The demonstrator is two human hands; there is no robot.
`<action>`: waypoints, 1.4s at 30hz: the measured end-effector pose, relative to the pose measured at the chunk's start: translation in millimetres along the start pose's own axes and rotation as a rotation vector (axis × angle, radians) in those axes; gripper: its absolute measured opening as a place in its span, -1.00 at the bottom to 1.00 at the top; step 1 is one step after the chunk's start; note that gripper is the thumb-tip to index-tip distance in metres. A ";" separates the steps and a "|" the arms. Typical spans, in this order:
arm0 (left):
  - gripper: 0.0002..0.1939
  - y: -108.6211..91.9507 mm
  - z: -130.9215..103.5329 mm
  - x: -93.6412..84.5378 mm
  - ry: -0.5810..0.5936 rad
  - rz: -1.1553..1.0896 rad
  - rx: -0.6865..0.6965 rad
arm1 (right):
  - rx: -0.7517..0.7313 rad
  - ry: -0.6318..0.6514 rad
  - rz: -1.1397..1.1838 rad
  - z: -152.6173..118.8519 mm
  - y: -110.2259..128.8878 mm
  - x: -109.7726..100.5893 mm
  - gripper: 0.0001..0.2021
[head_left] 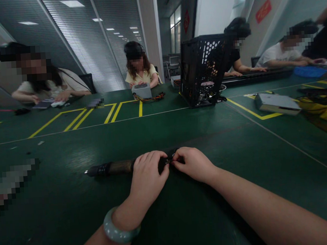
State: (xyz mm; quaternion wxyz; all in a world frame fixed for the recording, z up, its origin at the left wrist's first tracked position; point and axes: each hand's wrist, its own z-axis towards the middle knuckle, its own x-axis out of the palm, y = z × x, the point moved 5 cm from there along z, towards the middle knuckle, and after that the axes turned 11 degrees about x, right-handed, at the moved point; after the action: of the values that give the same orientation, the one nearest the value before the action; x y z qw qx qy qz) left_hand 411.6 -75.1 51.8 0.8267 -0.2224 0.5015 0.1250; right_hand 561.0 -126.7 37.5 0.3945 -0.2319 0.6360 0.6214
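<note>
1. I have the dark rod [120, 167] on the table [197, 129] right in front of me, with both hands on its right-hand part and its left part lying bare.
2. My left hand [147, 173] grasps the rod from above, thumb on the near side and fingers over the far side.
3. My right hand [195, 165] pinches, thumb and forefinger closing on a small dark bit just beside my left fingertips; what that bit is, I cannot tell, as it is too small and shaded.
4. I judge the step in hand to be fine fingertip work on that part, the left hand steadying while the right one fiddles.
5. The next move, as I see it, calls for a firm left grip, so the rod does not roll, and a light, exact right pinch.
6. The rod's long axis runs left to right across my view, its right end a little farther from me.
7. Its bright metal tip [86, 172] points left; the dark right end shows just past my left hand, partly hidden by my fingers.
</note>
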 end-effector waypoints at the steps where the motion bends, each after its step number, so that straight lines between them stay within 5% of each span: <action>1: -0.79 0.3 0.0 -0.3 -0.004 0.000 -0.006 | -0.002 -0.001 0.003 0.0 -0.1 0.0 -0.98; 42: -0.83 -1.5 -0.2 -0.2 0.023 0.007 0.018 | -0.003 -0.005 -0.001 -0.4 -1.0 0.6 -0.97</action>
State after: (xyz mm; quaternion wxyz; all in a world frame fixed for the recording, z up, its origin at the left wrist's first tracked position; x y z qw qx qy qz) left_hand 412.0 -76.5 52.3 0.8223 -0.2147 0.5130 0.1207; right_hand 561.4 -127.1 36.4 0.3960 -0.2312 0.6338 0.6230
